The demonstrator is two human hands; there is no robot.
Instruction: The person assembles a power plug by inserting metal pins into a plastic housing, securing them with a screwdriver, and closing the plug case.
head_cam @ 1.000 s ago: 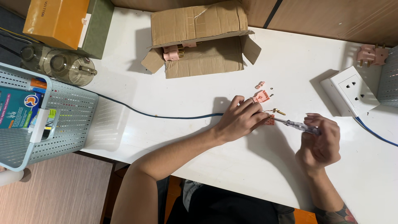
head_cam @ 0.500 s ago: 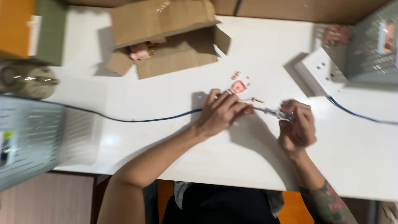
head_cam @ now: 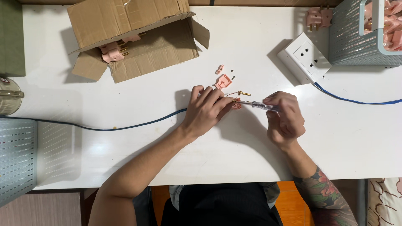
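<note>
My left hand (head_cam: 206, 109) presses down on a small pink plug part (head_cam: 236, 104) and the end of a blue cable (head_cam: 125, 124) at the table's middle. My right hand (head_cam: 284, 119) grips a clear-handled screwdriver (head_cam: 261, 106), its tip at the pink part. Just beyond my fingers lie a pink plug half (head_cam: 223, 81), a smaller pink piece (head_cam: 219, 69), a brass pin (head_cam: 244, 93) and a tiny screw (head_cam: 233, 77).
An open cardboard box (head_cam: 138, 37) with pink plugs sits at the back left. A white socket block (head_cam: 303, 57) with a blue lead stands at the back right, beside a grey basket (head_cam: 356, 37) of pink plugs. Another grey basket (head_cam: 25, 155) is at the left edge.
The view has swung right: the right basket has come into sight and the left basket has slid toward the edge. Both hands stay together on the pink part and screwdriver.
</note>
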